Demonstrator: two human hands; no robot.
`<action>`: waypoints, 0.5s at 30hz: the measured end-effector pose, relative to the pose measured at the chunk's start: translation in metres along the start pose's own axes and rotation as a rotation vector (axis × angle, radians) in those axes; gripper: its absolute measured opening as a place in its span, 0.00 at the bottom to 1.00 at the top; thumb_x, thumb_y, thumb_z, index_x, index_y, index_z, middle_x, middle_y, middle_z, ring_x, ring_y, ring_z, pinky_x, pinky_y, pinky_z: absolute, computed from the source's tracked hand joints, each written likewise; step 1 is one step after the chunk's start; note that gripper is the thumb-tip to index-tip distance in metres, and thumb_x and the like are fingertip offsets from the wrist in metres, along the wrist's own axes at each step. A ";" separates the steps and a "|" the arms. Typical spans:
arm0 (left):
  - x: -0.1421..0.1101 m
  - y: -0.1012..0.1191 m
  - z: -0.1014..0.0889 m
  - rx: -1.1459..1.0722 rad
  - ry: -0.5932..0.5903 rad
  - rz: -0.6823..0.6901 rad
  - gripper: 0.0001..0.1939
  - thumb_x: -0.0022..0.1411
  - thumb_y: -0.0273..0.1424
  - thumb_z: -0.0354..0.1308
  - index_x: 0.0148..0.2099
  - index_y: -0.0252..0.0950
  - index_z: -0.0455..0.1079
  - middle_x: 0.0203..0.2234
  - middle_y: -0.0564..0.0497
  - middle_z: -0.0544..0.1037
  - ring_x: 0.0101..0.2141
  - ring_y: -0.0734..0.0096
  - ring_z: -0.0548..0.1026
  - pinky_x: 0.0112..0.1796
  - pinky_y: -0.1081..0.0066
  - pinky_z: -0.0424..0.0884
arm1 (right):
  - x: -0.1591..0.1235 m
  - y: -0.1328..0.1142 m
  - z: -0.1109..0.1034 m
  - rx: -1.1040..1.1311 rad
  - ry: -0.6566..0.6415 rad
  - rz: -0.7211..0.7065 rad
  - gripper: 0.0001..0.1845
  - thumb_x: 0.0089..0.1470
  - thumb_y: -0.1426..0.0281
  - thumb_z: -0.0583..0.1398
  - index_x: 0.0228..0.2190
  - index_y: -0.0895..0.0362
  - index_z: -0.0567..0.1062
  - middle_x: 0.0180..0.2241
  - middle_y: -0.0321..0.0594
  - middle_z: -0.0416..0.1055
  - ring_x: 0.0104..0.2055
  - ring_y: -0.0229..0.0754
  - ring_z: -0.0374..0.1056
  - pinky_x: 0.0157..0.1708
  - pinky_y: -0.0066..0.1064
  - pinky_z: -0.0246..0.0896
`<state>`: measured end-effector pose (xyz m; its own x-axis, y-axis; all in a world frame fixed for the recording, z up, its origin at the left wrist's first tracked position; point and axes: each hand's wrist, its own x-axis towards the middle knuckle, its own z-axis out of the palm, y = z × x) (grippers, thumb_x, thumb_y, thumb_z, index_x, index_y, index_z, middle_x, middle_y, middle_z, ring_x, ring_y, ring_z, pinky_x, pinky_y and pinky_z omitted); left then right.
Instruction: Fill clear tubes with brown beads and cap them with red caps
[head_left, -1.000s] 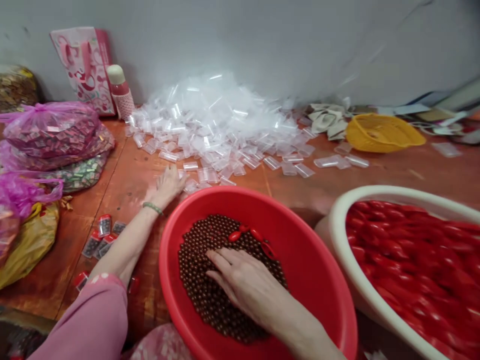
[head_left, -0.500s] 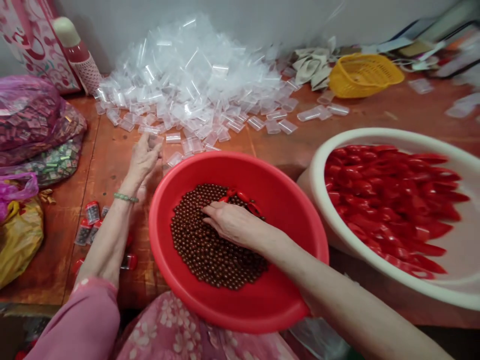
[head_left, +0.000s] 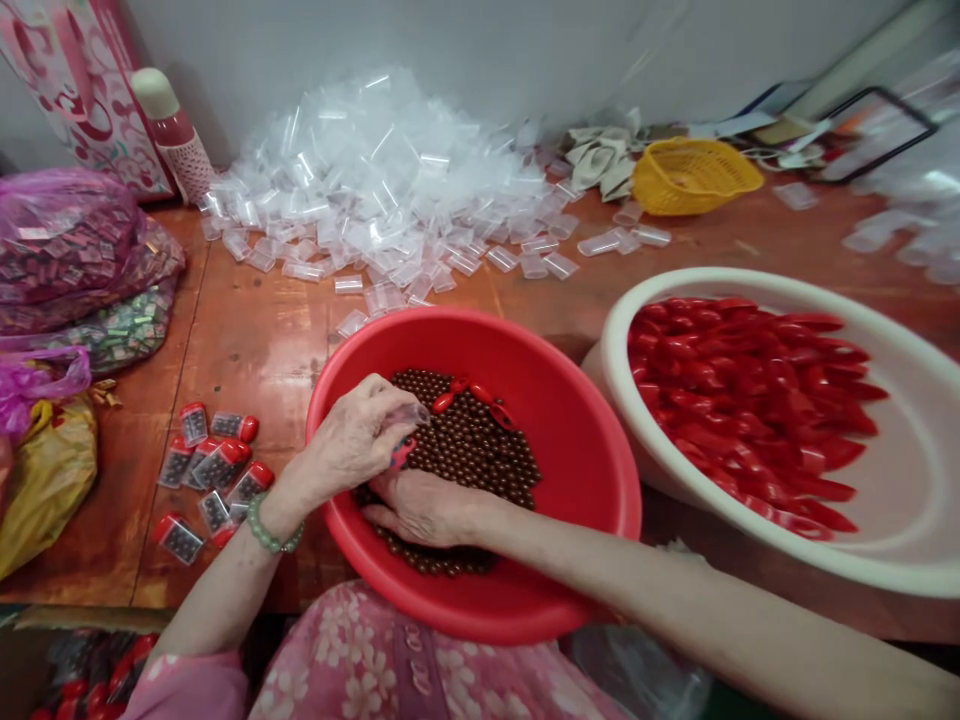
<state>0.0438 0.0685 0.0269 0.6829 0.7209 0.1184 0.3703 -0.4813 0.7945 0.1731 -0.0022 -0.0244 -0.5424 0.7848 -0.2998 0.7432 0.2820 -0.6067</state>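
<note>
**Far left, bags:** pink plastic bags (head_left: 64,240) packed with small wrapped packets, a clear bag of green-and-silver packets (head_left: 112,335) against them, and a yellow sack (head_left: 45,490) below.

**Back left:** a pink patterned gift bag (head_left: 82,90) against the wall, with a cream-capped flask (head_left: 174,135) just beside it.

**Lower left corner:** a box of red-capped items (head_left: 90,670), partly cut off by the frame.

**Work surface:** an orange-brown wooden board (head_left: 255,340).

**On the board, left of centre:** a loose group of filled clear packets (head_left: 214,470), with dark beads inside and red ends.

**Left hand:** left hand (head_left: 351,437), jade bead bracelet (head_left: 266,525) at the wrist, pinching a clear plastic sleeve (head_left: 411,415) above the basin. A small red piece (head_left: 403,452) shows at the fingertips.

**Right hand:** right hand (head_left: 424,510), low among the beads, directly under the left. Any grip cannot be told.

**Hands together:** close over the basin, apparently touching.

**Centre:** a red plastic basin (head_left: 592,470) holding brown beads (head_left: 472,440), with red pieces (head_left: 472,392) lying on them. It sits just above the wearer's pink floral clothing (head_left: 375,650).

**Back centre:** a heap of clear plastic sleeves (head_left: 375,170).

**Back right:** crumpled cloth (head_left: 600,160) and a yellow basket (head_left: 694,175).

**Right:** a cream basin (head_left: 622,345) full of glossy red pieces (head_left: 750,400).
</note>
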 end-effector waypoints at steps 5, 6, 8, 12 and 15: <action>0.003 -0.004 -0.001 -0.085 -0.022 -0.015 0.09 0.61 0.24 0.55 0.43 0.34 0.74 0.38 0.47 0.78 0.39 0.69 0.75 0.43 0.67 0.70 | -0.011 0.012 -0.015 0.534 -0.310 0.140 0.17 0.50 0.57 0.59 0.20 0.57 0.67 0.16 0.32 0.63 0.16 0.33 0.57 0.16 0.25 0.54; 0.003 -0.004 -0.002 -0.132 -0.014 -0.029 0.09 0.61 0.24 0.55 0.43 0.34 0.74 0.38 0.47 0.78 0.39 0.69 0.75 0.43 0.68 0.70 | -0.014 0.016 -0.019 0.645 -0.321 0.172 0.20 0.50 0.54 0.58 0.20 0.56 0.66 0.16 0.31 0.62 0.15 0.33 0.56 0.13 0.24 0.51; 0.003 -0.005 -0.001 -0.209 0.004 -0.063 0.09 0.61 0.24 0.56 0.43 0.34 0.74 0.38 0.47 0.79 0.39 0.70 0.76 0.43 0.69 0.71 | -0.020 0.023 -0.028 0.847 -0.275 0.234 0.23 0.50 0.48 0.55 0.22 0.55 0.63 0.17 0.30 0.61 0.13 0.31 0.54 0.10 0.23 0.46; 0.001 -0.004 0.002 -0.234 -0.030 -0.146 0.09 0.60 0.25 0.57 0.42 0.33 0.74 0.37 0.47 0.80 0.38 0.69 0.77 0.43 0.69 0.70 | -0.030 0.027 -0.050 1.167 0.048 0.310 0.25 0.52 0.44 0.51 0.25 0.54 0.59 0.20 0.28 0.58 0.14 0.26 0.48 0.10 0.19 0.38; -0.001 -0.001 0.005 -0.296 -0.153 -0.181 0.09 0.60 0.26 0.56 0.43 0.34 0.74 0.38 0.48 0.80 0.39 0.69 0.77 0.43 0.70 0.70 | -0.029 0.020 -0.065 1.562 0.446 0.304 0.21 0.48 0.51 0.60 0.26 0.56 0.63 0.21 0.29 0.61 0.15 0.26 0.52 0.10 0.17 0.40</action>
<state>0.0456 0.0656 0.0235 0.7178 0.6872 -0.1121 0.3106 -0.1719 0.9349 0.2288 0.0163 0.0203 -0.1069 0.8686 -0.4839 -0.4422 -0.4774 -0.7593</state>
